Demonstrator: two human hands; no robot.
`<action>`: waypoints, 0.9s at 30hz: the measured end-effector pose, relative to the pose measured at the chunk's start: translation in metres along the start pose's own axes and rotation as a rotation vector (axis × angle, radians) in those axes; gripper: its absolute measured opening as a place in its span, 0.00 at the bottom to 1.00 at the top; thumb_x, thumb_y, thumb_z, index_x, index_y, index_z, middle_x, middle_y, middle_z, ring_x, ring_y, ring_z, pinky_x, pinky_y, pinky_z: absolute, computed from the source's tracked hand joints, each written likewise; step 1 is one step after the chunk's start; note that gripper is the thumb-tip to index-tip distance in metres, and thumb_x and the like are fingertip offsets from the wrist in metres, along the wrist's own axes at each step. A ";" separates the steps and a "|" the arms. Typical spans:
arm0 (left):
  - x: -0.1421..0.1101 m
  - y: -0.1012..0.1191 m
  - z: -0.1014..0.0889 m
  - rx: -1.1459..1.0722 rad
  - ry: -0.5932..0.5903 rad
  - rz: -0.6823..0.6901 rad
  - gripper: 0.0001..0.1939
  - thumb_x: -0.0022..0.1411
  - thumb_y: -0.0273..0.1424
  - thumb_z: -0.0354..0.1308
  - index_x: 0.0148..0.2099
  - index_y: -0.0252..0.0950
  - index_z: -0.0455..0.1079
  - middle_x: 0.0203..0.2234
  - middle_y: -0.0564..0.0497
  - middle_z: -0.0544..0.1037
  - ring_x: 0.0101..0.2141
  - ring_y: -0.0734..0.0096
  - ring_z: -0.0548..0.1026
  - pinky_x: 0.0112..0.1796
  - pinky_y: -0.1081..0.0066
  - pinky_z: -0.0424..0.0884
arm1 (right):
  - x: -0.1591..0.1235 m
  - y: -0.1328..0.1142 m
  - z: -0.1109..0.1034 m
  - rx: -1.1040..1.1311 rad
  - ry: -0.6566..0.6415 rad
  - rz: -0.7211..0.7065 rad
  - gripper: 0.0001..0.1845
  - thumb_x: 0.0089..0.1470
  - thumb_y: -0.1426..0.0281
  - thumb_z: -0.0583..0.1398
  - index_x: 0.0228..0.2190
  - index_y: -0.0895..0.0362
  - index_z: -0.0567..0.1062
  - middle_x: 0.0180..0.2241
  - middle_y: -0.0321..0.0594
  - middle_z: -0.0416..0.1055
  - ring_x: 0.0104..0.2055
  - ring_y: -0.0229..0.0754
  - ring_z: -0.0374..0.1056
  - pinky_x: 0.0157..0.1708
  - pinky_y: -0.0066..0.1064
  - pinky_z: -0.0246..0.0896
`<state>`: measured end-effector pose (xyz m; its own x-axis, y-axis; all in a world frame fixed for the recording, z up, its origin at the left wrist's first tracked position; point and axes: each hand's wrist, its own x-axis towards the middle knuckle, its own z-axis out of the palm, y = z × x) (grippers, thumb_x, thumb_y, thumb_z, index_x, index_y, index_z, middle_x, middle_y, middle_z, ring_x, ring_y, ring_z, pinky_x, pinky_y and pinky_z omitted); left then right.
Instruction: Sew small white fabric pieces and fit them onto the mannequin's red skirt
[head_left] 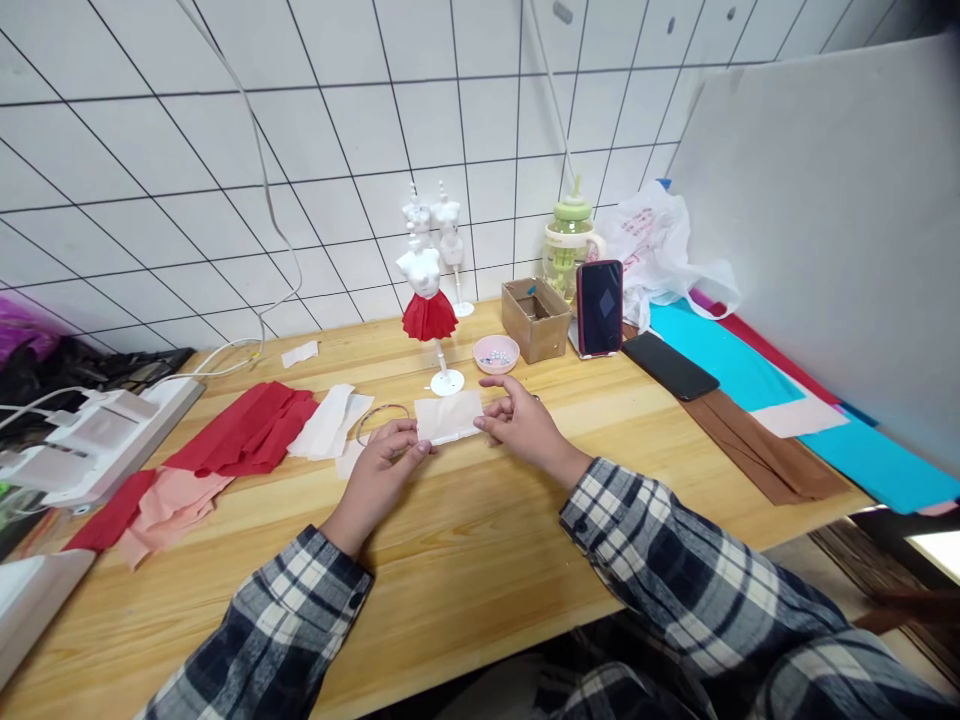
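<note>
Both of my hands hold a small white sheet of paper (448,417) just above the wooden table (465,560). My left hand (384,462) pinches its left edge with closed fingers. My right hand (517,420) grips its right edge, fingers curled round it. Right behind the paper stands a small white mannequin in a red pleated skirt (429,300) on a round foot. A thin wire ring (379,418) lies by my left hand.
Red (251,428), pink (169,512) and white tissue paper (330,420) lies left. Behind are two bare mannequins (447,235), a pink bowl (496,353), cardboard box (535,320), upright phone (599,307), flat phone (670,365), bottle (568,240). Coloured sheets (742,380) lie right; power strip (97,435) left.
</note>
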<state>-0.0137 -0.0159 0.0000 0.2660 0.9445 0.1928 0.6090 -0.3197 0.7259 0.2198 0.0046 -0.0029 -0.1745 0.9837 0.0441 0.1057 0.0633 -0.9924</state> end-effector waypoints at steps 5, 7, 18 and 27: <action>-0.002 0.002 0.000 -0.079 0.006 0.035 0.17 0.65 0.43 0.52 0.36 0.40 0.78 0.44 0.47 0.74 0.49 0.58 0.70 0.54 0.55 0.64 | -0.001 -0.004 0.000 0.187 -0.058 0.091 0.31 0.46 0.65 0.65 0.51 0.54 0.63 0.23 0.27 0.66 0.24 0.34 0.64 0.23 0.27 0.69; -0.002 0.003 0.000 -0.081 0.011 0.039 0.17 0.65 0.43 0.52 0.37 0.41 0.78 0.44 0.47 0.75 0.48 0.58 0.71 0.54 0.54 0.64 | -0.002 -0.005 0.001 0.228 -0.088 0.101 0.32 0.44 0.66 0.66 0.51 0.54 0.63 0.23 0.27 0.66 0.24 0.33 0.64 0.23 0.27 0.70; -0.002 0.004 0.002 -0.149 0.000 0.000 0.17 0.64 0.44 0.53 0.35 0.40 0.78 0.42 0.46 0.75 0.48 0.58 0.72 0.54 0.55 0.64 | 0.000 -0.003 -0.001 0.258 -0.093 0.069 0.28 0.44 0.67 0.66 0.47 0.54 0.65 0.23 0.26 0.66 0.24 0.32 0.63 0.25 0.26 0.68; -0.002 0.007 0.004 -0.052 0.014 0.020 0.16 0.63 0.44 0.53 0.37 0.39 0.77 0.41 0.46 0.76 0.47 0.59 0.72 0.52 0.58 0.66 | -0.006 -0.007 0.004 0.457 -0.127 0.310 0.42 0.41 0.67 0.70 0.55 0.51 0.59 0.29 0.32 0.70 0.27 0.35 0.67 0.25 0.26 0.65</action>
<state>-0.0073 -0.0205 0.0022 0.2672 0.9389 0.2167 0.5640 -0.3348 0.7549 0.2161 -0.0020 0.0032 -0.3221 0.9149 -0.2433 -0.2591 -0.3323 -0.9069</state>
